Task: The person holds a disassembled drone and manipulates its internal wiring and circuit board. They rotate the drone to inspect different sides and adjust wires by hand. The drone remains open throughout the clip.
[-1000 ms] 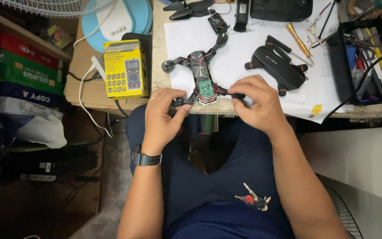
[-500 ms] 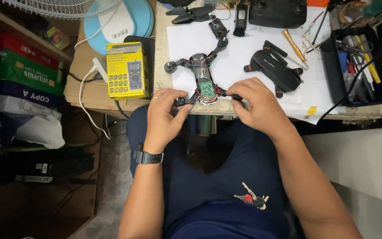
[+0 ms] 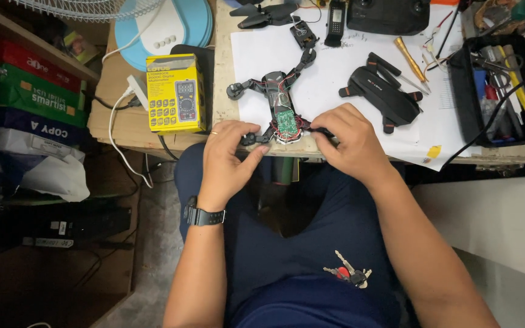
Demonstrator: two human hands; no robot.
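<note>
Both hands working at the near end of an opened drone

The opened drone [image 3: 277, 103] is lying on white paper [image 3: 256, 54] at the workbench [image 3: 123, 124] edge, its long axis running straight away from the person. The left hand [image 3: 229, 155] is pinching the near-left arm; the right hand [image 3: 347, 143] is closing on the near-right arm. Both are sitting equally close, flanking the green circuit board [image 3: 286, 123].

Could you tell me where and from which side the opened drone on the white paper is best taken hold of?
Probably by the near arms, from the table's near edge: the opened drone lies flat with its circuit board and wires exposed, and the left hand and right hand already flank that end.
</note>
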